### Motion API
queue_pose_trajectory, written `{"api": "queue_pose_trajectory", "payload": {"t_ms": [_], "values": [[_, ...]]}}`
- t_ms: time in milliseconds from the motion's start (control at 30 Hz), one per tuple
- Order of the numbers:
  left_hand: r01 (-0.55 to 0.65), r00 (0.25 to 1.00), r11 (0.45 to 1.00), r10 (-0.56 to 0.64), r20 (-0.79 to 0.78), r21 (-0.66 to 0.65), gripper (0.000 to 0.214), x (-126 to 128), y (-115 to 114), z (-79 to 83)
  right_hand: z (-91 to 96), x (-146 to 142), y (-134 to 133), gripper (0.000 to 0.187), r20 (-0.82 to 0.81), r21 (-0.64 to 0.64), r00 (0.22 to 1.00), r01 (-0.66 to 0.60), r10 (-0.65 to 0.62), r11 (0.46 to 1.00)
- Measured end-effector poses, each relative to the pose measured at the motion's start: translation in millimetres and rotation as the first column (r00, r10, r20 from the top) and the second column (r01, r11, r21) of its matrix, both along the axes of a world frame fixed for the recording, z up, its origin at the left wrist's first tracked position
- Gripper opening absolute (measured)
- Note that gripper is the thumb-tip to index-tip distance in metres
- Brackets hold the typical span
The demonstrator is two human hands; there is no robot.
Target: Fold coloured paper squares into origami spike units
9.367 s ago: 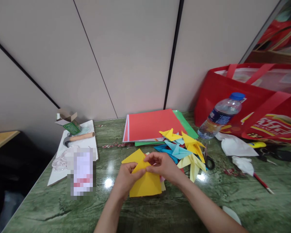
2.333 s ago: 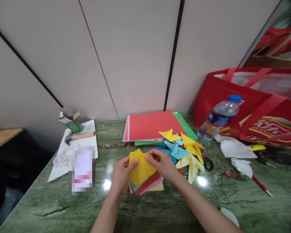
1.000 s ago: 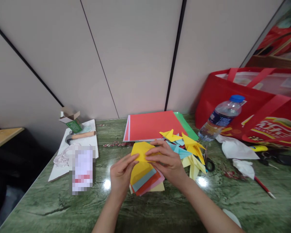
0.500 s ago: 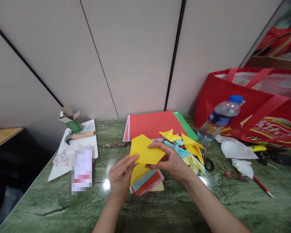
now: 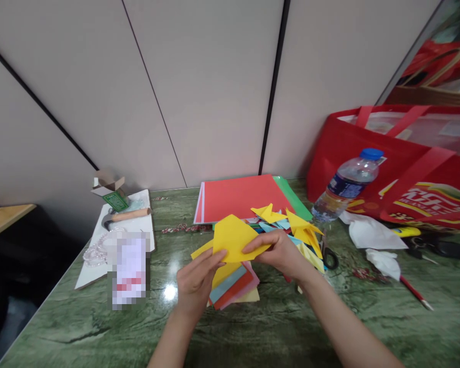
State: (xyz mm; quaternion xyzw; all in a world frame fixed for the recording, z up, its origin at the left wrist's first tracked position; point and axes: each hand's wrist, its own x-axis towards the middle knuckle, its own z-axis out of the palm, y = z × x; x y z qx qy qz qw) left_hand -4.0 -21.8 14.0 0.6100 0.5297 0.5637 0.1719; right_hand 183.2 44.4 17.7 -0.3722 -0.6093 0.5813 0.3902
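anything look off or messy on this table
The water bottle leans tilted against the red bag instead of standing. The stack of small sheets under the yellow paper held by the left hand and right hand is fanned askew. Loose crumpled tissues lie beside the bag. Nothing looks spilled.

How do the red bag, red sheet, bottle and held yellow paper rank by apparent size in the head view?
1. red bag
2. red sheet
3. yellow paper and bottle: about alike; the paper is nearer the camera, so I leave them unranked.
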Motion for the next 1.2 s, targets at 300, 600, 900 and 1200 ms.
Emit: {"api": "queue_pose_trajectory", "payload": {"t_ms": [300, 600, 900, 1200], "values": [[0.001, 0.995, 0.992, 0.012, -0.100, 0.126, 0.029, -3.0, 4.7, 3.3, 0.7, -6.9, -3.0, 0.015, -0.081, -0.090, 0.997, -0.018, 0.011, 0.996], [0.009, 1.000, 1.000, -0.009, -0.015, -0.011, 0.026, -0.8, 5.6, 5.0, -3.4, -10.8, -5.0, 0.011, -0.202, -0.145, 0.979, -0.069, 0.038, 0.987], [0.038, 0.987, 0.976, -0.002, 0.163, -0.216, 0.014, -0.3, 5.8, 5.1, 3.1, -12.8, -6.3, 0.016, -0.037, -0.006, 0.998, 0.057, -0.058, 0.998], [0.129, 0.969, 0.960, -0.068, 0.238, -0.250, 0.011, -0.9, 5.3, 3.9, 3.2, -14.5, -7.1, 0.018, -0.036, -0.027, 0.996, 0.077, -0.078, 0.997]]}}
